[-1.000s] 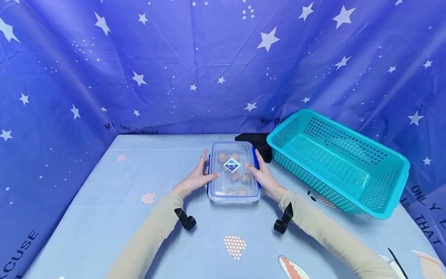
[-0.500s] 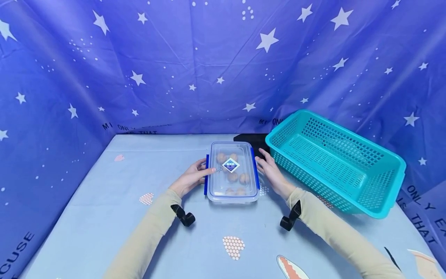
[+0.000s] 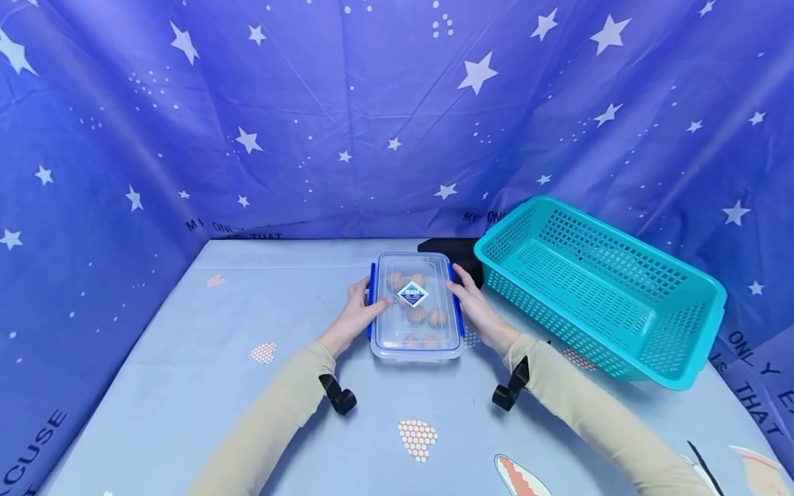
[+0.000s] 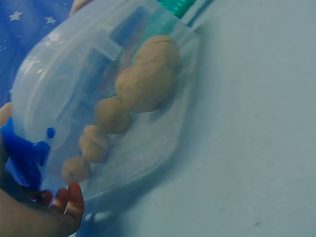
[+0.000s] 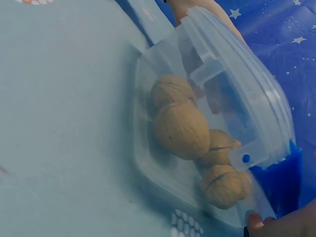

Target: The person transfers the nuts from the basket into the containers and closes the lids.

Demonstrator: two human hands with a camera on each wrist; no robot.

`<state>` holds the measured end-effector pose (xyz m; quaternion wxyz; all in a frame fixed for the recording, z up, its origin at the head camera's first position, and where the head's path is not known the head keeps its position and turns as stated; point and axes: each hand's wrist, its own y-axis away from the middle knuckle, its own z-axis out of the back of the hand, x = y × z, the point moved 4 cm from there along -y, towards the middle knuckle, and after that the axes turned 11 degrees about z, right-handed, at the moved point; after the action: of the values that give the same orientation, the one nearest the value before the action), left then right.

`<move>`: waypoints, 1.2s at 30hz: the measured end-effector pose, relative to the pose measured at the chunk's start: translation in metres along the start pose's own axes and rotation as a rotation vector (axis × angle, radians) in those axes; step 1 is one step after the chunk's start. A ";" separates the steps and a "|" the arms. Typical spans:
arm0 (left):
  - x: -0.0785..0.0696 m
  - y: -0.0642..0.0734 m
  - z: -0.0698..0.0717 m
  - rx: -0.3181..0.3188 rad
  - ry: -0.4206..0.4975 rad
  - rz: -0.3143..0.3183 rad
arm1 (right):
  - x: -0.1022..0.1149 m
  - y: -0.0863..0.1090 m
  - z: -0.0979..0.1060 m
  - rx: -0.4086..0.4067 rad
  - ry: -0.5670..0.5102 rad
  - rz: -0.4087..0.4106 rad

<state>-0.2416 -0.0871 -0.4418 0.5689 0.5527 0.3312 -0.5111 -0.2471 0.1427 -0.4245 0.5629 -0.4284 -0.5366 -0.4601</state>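
Observation:
A clear plastic food container (image 3: 397, 337) with a lid and blue side clips sits on the table in the head view. Several walnuts (image 5: 182, 131) show through its walls. My left hand (image 3: 355, 318) grips its left side, thumb on the lid and fingers at the side. In the left wrist view, curled fingertips (image 4: 74, 197) lie low against the wall, just below a blue clip (image 4: 24, 155). On the other side my right hand (image 3: 480, 310) holds the right edge, thumb at the lid's rim beside the right blue clip (image 5: 281, 182).
A turquoise perforated basket (image 3: 571, 337) stands to the right on the pale blue tablecloth (image 3: 217, 413). Behind the container lies a black object (image 3: 449, 246), partly hidden by the basket. A blue star-patterned curtain (image 3: 279, 103) hangs at the back and sides.
My right hand moved off the container to the right, then came back to its edge. My left hand's fingers have drawn in against the left side. The container has stayed in place.

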 end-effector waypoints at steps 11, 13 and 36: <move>0.002 -0.001 -0.004 0.119 -0.073 -0.034 | -0.009 0.000 -0.008 0.046 0.170 0.071; 0.002 -0.001 -0.004 0.129 -0.081 -0.034 | -0.009 0.000 -0.009 0.057 0.206 0.088; -0.012 0.003 0.021 0.084 -0.461 -0.188 | 0.017 0.002 -0.001 0.104 0.345 0.240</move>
<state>-0.2461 -0.1055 -0.4264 0.5557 0.4116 0.2211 -0.6876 -0.2450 0.1410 -0.4074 0.7186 -0.3745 -0.4003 -0.4280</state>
